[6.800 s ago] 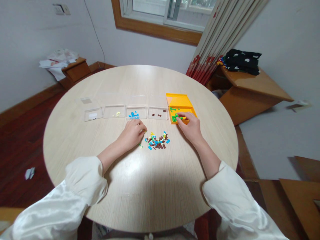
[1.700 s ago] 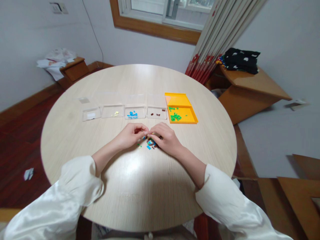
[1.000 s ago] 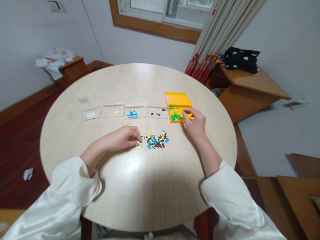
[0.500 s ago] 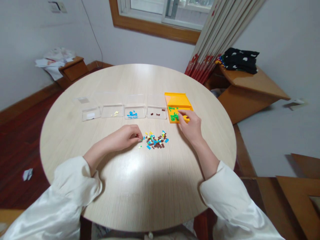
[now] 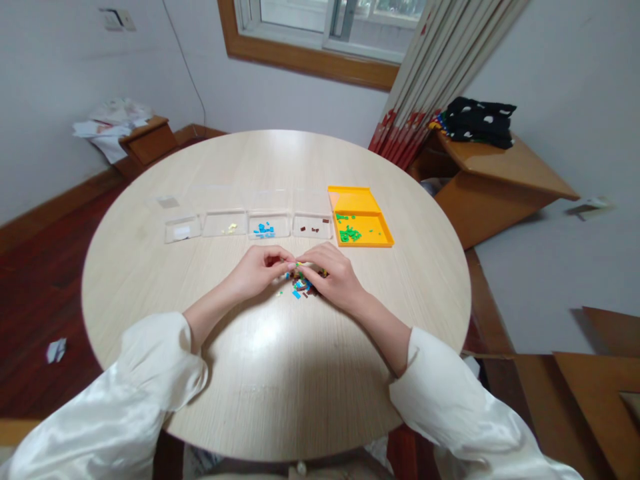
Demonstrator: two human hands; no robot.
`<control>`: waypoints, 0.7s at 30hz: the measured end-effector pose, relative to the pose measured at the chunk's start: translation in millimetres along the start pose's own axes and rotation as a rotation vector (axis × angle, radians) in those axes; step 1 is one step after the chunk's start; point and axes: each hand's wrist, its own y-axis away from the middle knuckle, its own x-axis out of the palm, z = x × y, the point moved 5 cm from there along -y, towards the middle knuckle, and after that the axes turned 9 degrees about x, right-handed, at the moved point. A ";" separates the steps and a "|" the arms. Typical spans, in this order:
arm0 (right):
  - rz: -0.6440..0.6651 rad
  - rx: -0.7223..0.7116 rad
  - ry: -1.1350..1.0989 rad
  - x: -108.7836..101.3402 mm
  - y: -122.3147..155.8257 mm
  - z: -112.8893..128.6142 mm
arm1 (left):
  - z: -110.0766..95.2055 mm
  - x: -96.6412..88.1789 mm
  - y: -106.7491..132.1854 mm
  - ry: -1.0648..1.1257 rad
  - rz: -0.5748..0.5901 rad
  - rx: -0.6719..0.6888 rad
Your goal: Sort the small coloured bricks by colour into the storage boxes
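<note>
My left hand [image 5: 267, 270] and my right hand [image 5: 333, 275] meet at the fingertips above a pile of small toy bricks [image 5: 301, 287]. Both are closed in a pinch around a small green brick [image 5: 299, 265], partly covered by the fingers. Brown, blue, yellow, white and green bricks make up the pile, and my right hand hides its right side. Beyond my right hand lies an orange box [image 5: 370, 241], lid folded back, with green bricks [image 5: 349, 234] mostly on its left side.
Left of the orange box stand clear lidded boxes in a row: one with brown bricks [image 5: 315, 230], one with blue bricks [image 5: 264, 230], one with pale yellow bricks [image 5: 231, 229], and one with a white piece [image 5: 181, 232]. All rest on a round wooden table [image 5: 280, 373].
My right hand has left the orange box and come back left to the pile. My left hand has shifted slightly right and up, so the fingertips now meet.
</note>
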 end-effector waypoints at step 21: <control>-0.254 0.156 0.197 -39.7 -6.4 -42.2 | -13.9 -1.5 8.0 -0.343 0.301 0.048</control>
